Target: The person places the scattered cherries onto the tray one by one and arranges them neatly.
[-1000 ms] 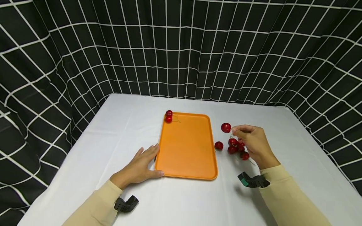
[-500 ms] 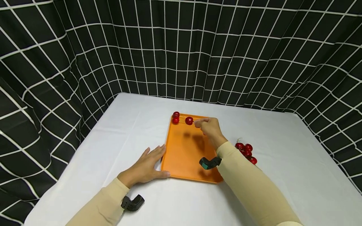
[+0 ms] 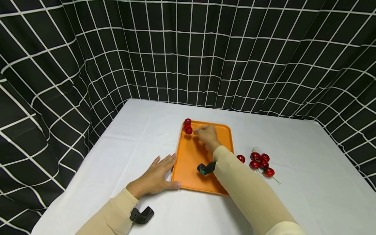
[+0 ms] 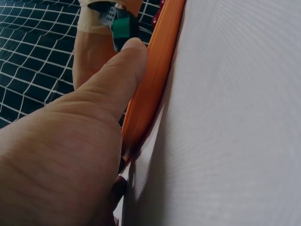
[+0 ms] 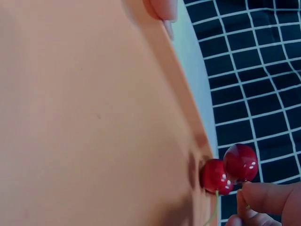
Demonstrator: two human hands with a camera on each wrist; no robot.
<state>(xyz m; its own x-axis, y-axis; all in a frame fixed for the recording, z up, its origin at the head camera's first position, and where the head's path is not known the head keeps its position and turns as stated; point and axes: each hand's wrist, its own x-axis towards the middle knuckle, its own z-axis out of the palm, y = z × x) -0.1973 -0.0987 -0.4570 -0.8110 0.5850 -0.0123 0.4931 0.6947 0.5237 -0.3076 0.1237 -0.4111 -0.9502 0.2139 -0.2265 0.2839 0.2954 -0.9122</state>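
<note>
An orange tray (image 3: 205,169) lies on the white table. My right hand (image 3: 204,133) reaches over its far left corner and pinches the thin stem of a red cherry (image 3: 189,130) (image 5: 215,176), which sits low at that corner. Right beside it are other cherries (image 3: 187,121) (image 5: 241,162). My left hand (image 3: 157,176) lies flat on the table with straight fingers. Its thumb (image 4: 124,66) touches the tray's rim (image 4: 157,70) at the near left corner.
Several loose cherries with stems (image 3: 259,160) lie on the table right of the tray, one (image 3: 241,158) close to its edge. Black curtain with a white grid (image 3: 188,58) closes in the table on three sides.
My right hand carried a cherry from the pile on the right across the tray to its far left corner and lowered it beside the cherries there. My left hand stayed put.
</note>
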